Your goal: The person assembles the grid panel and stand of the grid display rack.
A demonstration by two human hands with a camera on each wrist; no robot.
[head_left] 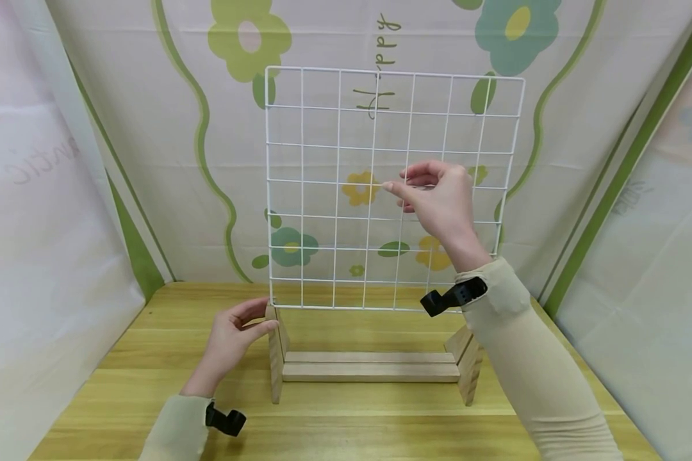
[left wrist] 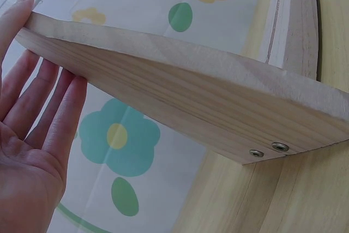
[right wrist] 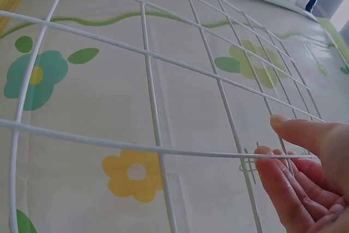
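A white wire grid panel (head_left: 353, 216) stands upright over a wooden stand (head_left: 371, 371) on the table. The stand has two slanted side pieces joined by a low double crossbar. My left hand (head_left: 234, 338) holds the upper end of the left side piece (left wrist: 180, 75), thumb on one face and fingers on the other. Around the grid's wires right of its middle, my right hand (head_left: 441, 195) has thumb and fingers bent, pinching the panel. The grid's lower left corner meets the top of the left side piece; its lower right corner is hidden behind my right forearm.
The wood-grain table (head_left: 346, 429) lies under the stand. Behind rises a pale cloth backdrop (head_left: 121, 83) with printed flowers, and matching cloth walls (head_left: 640, 256) close off both sides. Two metal screws (left wrist: 280, 147) show low on the left side piece.
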